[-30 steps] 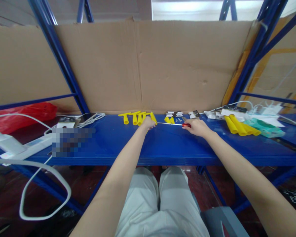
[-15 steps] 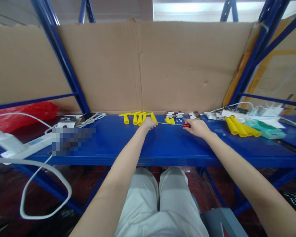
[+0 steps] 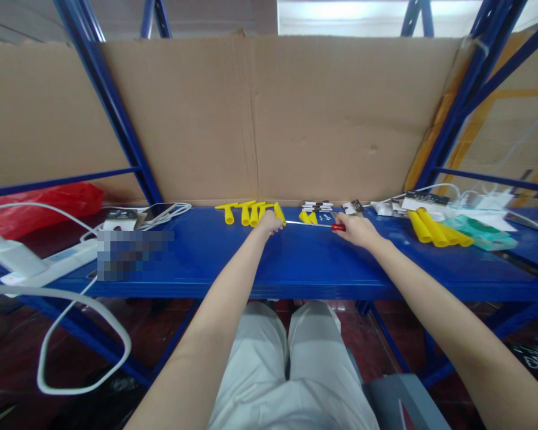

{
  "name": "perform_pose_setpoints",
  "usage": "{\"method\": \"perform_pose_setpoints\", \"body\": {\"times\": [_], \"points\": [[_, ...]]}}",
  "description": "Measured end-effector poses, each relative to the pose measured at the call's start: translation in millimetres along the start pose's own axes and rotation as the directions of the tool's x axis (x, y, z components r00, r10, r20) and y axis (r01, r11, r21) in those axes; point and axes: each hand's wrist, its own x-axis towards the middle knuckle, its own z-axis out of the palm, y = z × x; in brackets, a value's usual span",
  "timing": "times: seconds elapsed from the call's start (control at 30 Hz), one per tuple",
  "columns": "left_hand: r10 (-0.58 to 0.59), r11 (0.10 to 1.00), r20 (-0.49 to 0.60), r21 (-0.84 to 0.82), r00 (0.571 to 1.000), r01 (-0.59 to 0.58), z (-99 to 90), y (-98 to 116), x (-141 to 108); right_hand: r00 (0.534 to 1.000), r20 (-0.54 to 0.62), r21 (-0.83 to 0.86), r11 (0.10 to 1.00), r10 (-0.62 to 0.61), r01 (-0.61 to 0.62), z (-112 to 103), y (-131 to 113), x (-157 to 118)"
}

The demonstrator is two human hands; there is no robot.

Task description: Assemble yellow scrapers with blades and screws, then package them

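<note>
My left hand [image 3: 271,224] is closed around a yellow T-shaped plastic piece [image 3: 279,211], partly hidden by the fingers. My right hand [image 3: 358,229] grips the red handle of a screwdriver [image 3: 339,227]. Its thin metal shaft points left, and its tip reaches the yellow piece at my left hand; the exact contact is too small to make out. Several more yellow T-shaped pieces [image 3: 229,215] stand in a row just left of that hand. Beyond the shaft lie small flat yellow parts [image 3: 308,218] and a stack of black-and-white packets [image 3: 317,206].
Yellow tubes [image 3: 430,230] and a green plastic bag [image 3: 486,234] lie to the right. At the left are a white power strip [image 3: 58,263], cables and a red bag [image 3: 49,206]. A cardboard panel [image 3: 296,119] closes off the back of the blue table [image 3: 197,254].
The view has shifted very slightly. Both hands, the screwdriver and the yellow piece keep nearly the same places.
</note>
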Motion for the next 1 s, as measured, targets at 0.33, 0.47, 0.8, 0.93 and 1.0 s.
{"method": "perform_pose_setpoints", "body": {"times": [0.33, 0.47, 0.8, 0.93, 1.0], "points": [[0.017, 1.0, 0.005, 0.014, 1.0, -0.017, -0.7, -0.7, 0.0, 0.998, -0.022, 0.033, 0.998, -0.051, 0.052, 5.7, 6.6, 0.5], [0.014, 0.999, 0.009, 0.035, 1.0, -0.015, -0.2, -0.7, 0.6, 0.999, -0.009, 0.07, 0.996, -0.05, 0.051, 7.3, 6.9, 1.9], [0.007, 1.0, 0.004, 0.014, 1.0, -0.007, 0.2, -0.4, 0.5, 1.0, 0.008, 0.043, 0.999, -0.023, 0.023, 1.9, 1.8, 0.1], [-0.002, 1.0, 0.009, 0.004, 1.0, 0.002, 0.0, -0.7, 0.8, 0.999, 0.011, 0.045, 0.998, -0.043, 0.043, 2.5, 3.3, -0.6], [0.003, 1.0, 0.007, -0.001, 1.0, -0.003, -0.1, -0.9, 0.6, 0.999, 0.012, 0.064, 0.997, -0.05, 0.049, 4.2, 4.9, -0.2]]}}
